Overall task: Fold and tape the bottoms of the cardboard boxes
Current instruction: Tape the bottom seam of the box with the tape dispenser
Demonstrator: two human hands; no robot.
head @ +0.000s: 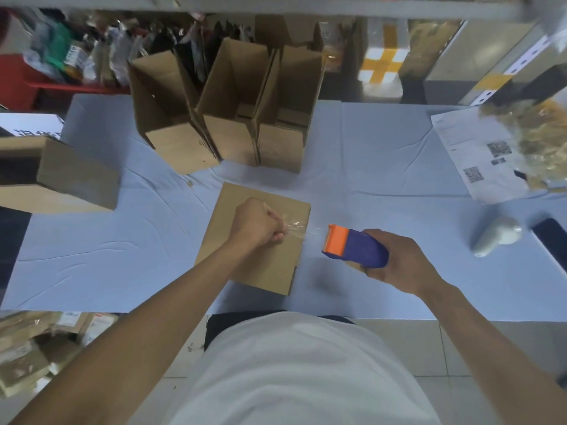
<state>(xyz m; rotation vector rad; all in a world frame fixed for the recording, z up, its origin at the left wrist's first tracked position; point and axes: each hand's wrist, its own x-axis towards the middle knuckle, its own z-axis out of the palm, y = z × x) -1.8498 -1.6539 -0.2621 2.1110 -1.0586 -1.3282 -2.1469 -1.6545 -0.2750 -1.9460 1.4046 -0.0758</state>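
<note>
- Far left of the left hand, one cardboard box (pixel 70 179) lies on its side at the table edge.
- Beyond the left hand, three open cardboard boxes (pixel 227 118) stand upright in a row, touching one another.
- Under the left hand (pixel 256 223), one folded box (pixel 260 240) lies on the pale blue tablecloth (pixel 92 256); the fingers are curled and pinch the end of one strip of clear tape (pixel 302 231).
- Just right of that hand, the tape runs to one tape dispenser (pixel 352 245), orange at the front and blue behind, held off the box's right edge.
- Around the dispenser's body, the right hand (pixel 395 260) grips tight.
- Farther right lie one grey handheld scanner (pixel 497 236) and one printed sheet (pixel 478 154).
</note>
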